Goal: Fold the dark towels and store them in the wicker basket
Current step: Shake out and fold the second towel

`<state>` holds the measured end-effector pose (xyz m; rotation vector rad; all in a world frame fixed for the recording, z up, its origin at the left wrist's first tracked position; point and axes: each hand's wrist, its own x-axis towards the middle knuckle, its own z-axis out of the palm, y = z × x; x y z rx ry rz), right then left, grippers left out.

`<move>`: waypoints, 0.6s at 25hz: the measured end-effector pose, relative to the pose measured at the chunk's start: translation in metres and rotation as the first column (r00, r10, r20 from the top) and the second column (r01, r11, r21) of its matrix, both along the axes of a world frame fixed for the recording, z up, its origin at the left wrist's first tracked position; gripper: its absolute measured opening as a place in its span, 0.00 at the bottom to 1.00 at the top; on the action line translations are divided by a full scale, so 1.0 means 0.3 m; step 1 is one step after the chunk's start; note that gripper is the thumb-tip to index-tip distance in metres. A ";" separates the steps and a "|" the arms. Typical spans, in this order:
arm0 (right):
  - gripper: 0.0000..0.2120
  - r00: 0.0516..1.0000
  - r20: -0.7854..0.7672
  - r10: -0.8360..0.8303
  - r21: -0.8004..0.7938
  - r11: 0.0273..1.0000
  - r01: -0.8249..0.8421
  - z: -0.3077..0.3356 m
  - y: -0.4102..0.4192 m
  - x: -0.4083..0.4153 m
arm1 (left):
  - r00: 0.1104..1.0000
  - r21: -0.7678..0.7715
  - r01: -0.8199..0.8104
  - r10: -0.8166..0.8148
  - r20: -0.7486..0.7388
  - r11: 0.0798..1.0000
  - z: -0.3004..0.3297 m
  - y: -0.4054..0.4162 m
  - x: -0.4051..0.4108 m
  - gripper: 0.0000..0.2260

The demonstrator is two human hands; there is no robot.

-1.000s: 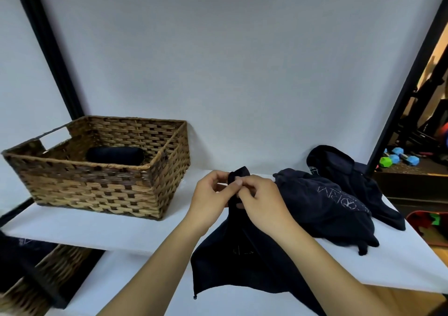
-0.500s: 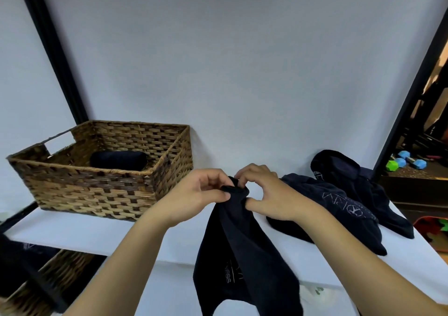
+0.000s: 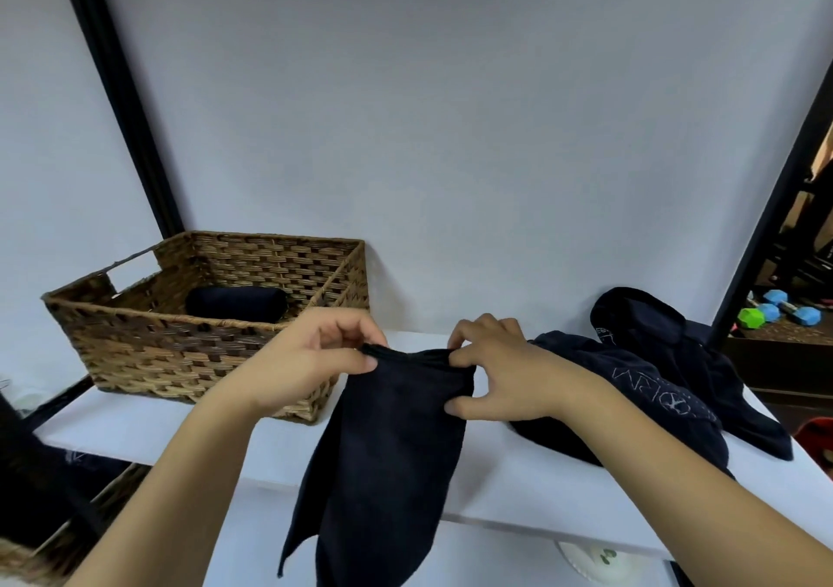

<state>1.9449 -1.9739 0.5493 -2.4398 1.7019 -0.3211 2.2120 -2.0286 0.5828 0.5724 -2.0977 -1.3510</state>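
Dark towel (image 3: pixel 387 442): held up in front of the person, top edge stretched between both hands, rest hanging down past the front edge of the white shelf (image 3: pixel 518 483); lower corners dangle free, uneven.
Left hand (image 3: pixel 311 361): fingers curled, thumb + forefinger pinching the top-left corner.
Right hand (image 3: pixel 500 370): fingers curled, pinching the top-right corner; thumb sits lower on the side hem.
Step in hand (judged): squaring the top edge before the first fold.
How to do it well: keep both pinches right at the corners, pull the edge taut & level so the cloth hangs flat w/o twist; let the skewed lower corners settle, then bring corner to corner; lay on the shelf to press the crease if the cloth slumps.
Risk: limp fabric, so a slack edge gives a crooked fold.
Wicker basket (image 3: pixel 135 352): on the shelf, left of the hands, near; one rolled dark towel (image 3: pixel 236 309) already inside, room beside it.
Pile of dark cloths (image 3: pixel 667 388): on the shelf to the right, heaped, unfolded; approx. two, count unclear.
Progress (judged): early; one stored, one in hand, pile left.
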 end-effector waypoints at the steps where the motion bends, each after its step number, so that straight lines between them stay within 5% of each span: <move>1: 0.14 1.000 0.028 0.007 -0.052 0.999 -0.006 0.005 0.002 -0.012 | 0.999 -0.010 -0.045 0.045 -0.028 0.999 0.008 -0.002 0.016 0.04; 4: 0.09 0.982 0.191 0.018 -0.176 0.984 0.016 0.032 0.024 -0.036 | 0.974 -0.036 -0.198 0.193 -0.116 0.979 0.026 -0.018 0.062 0.04; 7: 0.09 0.955 0.295 -0.038 -0.102 0.992 0.070 0.050 0.058 -0.019 | 0.967 -0.038 -0.221 0.214 -0.142 0.975 0.029 -0.025 0.075 0.05; 15: 0.08 0.976 0.196 0.091 -0.179 0.982 -0.056 -0.003 0.033 -0.010 | 0.964 -0.088 -0.252 0.242 -0.113 0.964 0.031 -0.011 0.038 0.03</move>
